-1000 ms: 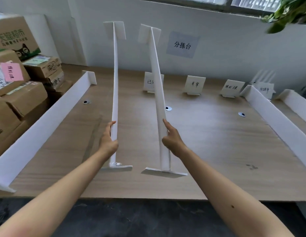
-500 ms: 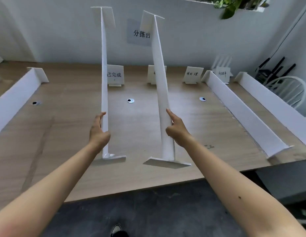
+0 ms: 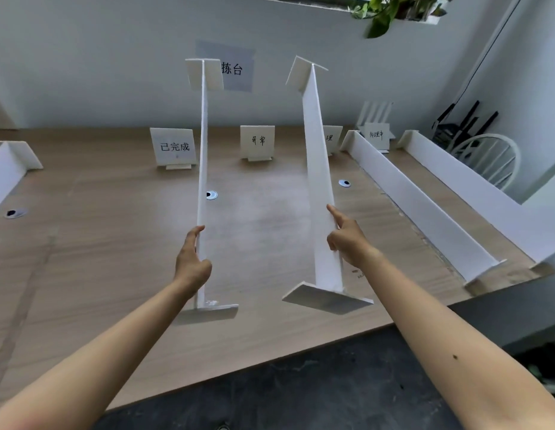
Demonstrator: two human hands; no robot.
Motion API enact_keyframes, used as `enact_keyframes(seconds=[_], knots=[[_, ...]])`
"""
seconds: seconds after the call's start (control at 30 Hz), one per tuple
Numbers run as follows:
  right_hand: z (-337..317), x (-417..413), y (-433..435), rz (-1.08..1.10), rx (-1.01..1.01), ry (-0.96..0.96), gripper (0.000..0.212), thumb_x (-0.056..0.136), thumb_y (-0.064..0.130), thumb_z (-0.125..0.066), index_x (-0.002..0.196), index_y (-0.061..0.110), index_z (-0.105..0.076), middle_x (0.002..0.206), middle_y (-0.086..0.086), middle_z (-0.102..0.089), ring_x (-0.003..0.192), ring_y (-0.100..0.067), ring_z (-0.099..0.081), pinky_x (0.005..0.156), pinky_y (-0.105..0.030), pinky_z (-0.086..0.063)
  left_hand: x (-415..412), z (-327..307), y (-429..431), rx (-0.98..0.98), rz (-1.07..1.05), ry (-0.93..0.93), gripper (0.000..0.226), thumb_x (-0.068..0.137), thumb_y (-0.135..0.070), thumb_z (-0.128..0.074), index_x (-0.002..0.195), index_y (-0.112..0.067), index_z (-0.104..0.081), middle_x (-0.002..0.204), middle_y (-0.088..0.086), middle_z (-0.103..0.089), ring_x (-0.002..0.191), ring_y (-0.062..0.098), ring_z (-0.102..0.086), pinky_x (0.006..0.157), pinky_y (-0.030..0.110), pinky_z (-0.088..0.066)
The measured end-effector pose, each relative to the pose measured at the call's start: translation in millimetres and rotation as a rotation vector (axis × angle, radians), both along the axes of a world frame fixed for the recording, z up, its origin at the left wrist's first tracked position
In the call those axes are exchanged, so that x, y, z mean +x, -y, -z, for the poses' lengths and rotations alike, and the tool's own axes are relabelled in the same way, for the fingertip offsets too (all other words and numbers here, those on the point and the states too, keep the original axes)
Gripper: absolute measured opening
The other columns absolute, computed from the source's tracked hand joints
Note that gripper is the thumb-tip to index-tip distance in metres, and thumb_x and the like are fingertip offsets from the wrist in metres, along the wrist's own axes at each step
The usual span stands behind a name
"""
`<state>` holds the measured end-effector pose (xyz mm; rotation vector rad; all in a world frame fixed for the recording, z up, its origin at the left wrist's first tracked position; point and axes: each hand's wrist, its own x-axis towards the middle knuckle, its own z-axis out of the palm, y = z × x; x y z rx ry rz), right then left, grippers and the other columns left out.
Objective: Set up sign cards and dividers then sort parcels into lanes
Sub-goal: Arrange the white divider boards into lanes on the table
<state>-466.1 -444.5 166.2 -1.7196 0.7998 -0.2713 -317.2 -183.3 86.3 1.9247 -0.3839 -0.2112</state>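
Note:
Two long white dividers with flat end feet are held above the wooden table (image 3: pixel 115 259), their far ends raised. My left hand (image 3: pixel 191 262) grips the left divider (image 3: pixel 202 169) near its lower end. My right hand (image 3: pixel 347 240) grips the right divider (image 3: pixel 318 169), index finger stretched along its side. Sign cards stand along the table's back: one printed card (image 3: pixel 174 147), a handwritten card (image 3: pixel 257 141), a third card (image 3: pixel 332 138) partly hidden behind the right divider, and a fourth card (image 3: pixel 377 135). No parcels are in view.
Two more dividers lie on the table at the right (image 3: pixel 425 206) (image 3: pixel 474 187), and another at the left edge (image 3: pixel 6 175). Round cable holes (image 3: pixel 211 195) (image 3: pixel 344 183) (image 3: pixel 12 213) dot the tabletop. A white chair (image 3: pixel 490 156) stands beyond the right side.
The view has swung to the right, so the boxes at the left have left the frame. Both held dividers have shifted right over the table, and the right one is tilted more.

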Motion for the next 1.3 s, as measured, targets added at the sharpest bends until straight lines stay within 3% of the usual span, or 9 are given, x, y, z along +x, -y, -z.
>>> enact_keyframes(seconds=[0.1, 0.33, 0.5, 0.7, 0.8, 0.9, 1.17, 1.23, 1.3], knots=[[6.0, -0.3, 15.4, 0.015, 0.004, -0.017, 0.083, 0.075, -0.024, -0.031, 0.15, 0.013, -0.031, 0.146, -0.005, -0.04, 0.084, -0.011, -0.051, 0.056, -0.02, -0.038, -0.6, 2.7, 10.0, 0.01, 0.005, -0.006, 0.077, 0.072, 0.017, -0.04, 0.138, -0.022, -0.04, 0.14, 0.003, -0.045, 0.121, 0.022, -0.048, 0.085, 0.022, -0.039], [20.3, 3.7, 62.1, -0.014, 0.01, -0.069, 0.084, 0.074, -0.024, -0.03, 0.15, 0.012, -0.03, 0.152, -0.007, -0.032, 0.11, -0.017, -0.041, 0.061, -0.024, -0.038, -11.9, -0.6, 46.6, 0.068, 0.003, 0.023, 0.078, 0.072, 0.018, -0.039, 0.14, -0.021, -0.039, 0.145, 0.002, -0.041, 0.125, 0.021, -0.046, 0.077, 0.014, -0.036], [29.2, 3.9, 98.6, -0.058, 0.017, -0.123, 0.083, 0.074, -0.023, -0.031, 0.149, 0.013, -0.032, 0.15, -0.009, -0.034, 0.115, -0.025, -0.046, 0.054, -0.024, -0.035, -29.6, 9.2, 76.6, 0.071, -0.039, -0.017, 0.08, 0.072, 0.017, -0.037, 0.139, -0.026, -0.039, 0.145, 0.002, -0.042, 0.111, 0.02, -0.051, 0.057, 0.0, -0.038], [40.0, 1.5, 134.0, -0.129, -0.001, -0.174, 0.083, 0.074, -0.024, -0.033, 0.15, 0.011, -0.03, 0.152, -0.012, -0.033, 0.131, -0.022, -0.037, 0.056, -0.022, -0.041, -51.3, 22.8, 105.9, 0.063, -0.093, -0.088, 0.079, 0.074, 0.016, -0.037, 0.14, -0.027, -0.038, 0.144, -0.002, -0.042, 0.102, 0.015, -0.051, 0.061, 0.008, -0.041], [48.1, -0.8, 146.9, -0.141, 0.011, -0.186, 0.082, 0.075, -0.024, -0.033, 0.15, 0.01, -0.03, 0.15, -0.013, -0.034, 0.123, -0.02, -0.041, 0.058, -0.025, -0.04, -55.2, 31.5, 116.5, 0.039, -0.111, -0.127, 0.08, 0.072, 0.016, -0.037, 0.138, -0.03, -0.04, 0.141, 0.002, -0.047, 0.102, 0.023, -0.057, 0.066, 0.017, -0.044], [56.4, -1.3, 156.4, -0.161, 0.014, -0.195, 0.082, 0.076, -0.024, -0.032, 0.15, 0.01, -0.029, 0.15, -0.014, -0.034, 0.132, -0.029, -0.041, 0.064, -0.027, -0.04, -58.5, 39.0, 122.4, 0.045, -0.132, -0.166, 0.08, 0.073, 0.015, -0.038, 0.138, -0.032, -0.039, 0.14, 0.004, -0.048, 0.115, 0.027, -0.054, 0.071, 0.02, -0.047], [84.4, -5.2, 174.0, -0.21, -0.007, -0.247, 0.081, 0.076, -0.022, -0.032, 0.151, 0.01, -0.027, 0.153, -0.014, -0.03, 0.122, -0.027, -0.046, 0.041, -0.015, -0.039, -80.8, 54.6, 132.6, 0.107, -0.133, -0.2, 0.076, 0.078, 0.017, -0.043, 0.141, -0.025, -0.037, 0.142, 0.001, -0.042, 0.117, 0.022, -0.05, 0.079, 0.023, -0.044], [94.6, -10.6, 176.8, -0.215, -0.027, -0.254, 0.082, 0.076, -0.02, -0.032, 0.151, 0.013, -0.028, 0.154, -0.012, -0.029, 0.125, -0.027, -0.045, 0.042, -0.016, -0.039, -88.4, 62.5, 131.1, 0.142, -0.123, -0.211, 0.077, 0.076, 0.017, -0.043, 0.14, -0.027, -0.037, 0.144, 0.002, -0.042, 0.114, 0.019, -0.05, 0.075, 0.02, -0.044], [105.7, -18.8, 179.8, -0.243, -0.046, -0.271, 0.082, 0.076, -0.017, -0.032, 0.151, 0.016, -0.028, 0.155, -0.011, -0.029, 0.109, -0.028, -0.055, 0.047, -0.02, -0.04, -96.8, 71.1, 128.4, 0.186, -0.109, -0.223, 0.079, 0.076, 0.018, -0.042, 0.14, -0.028, -0.037, 0.145, 0.004, -0.041, 0.105, 0.013, -0.047, 0.063, 0.009, -0.042]])
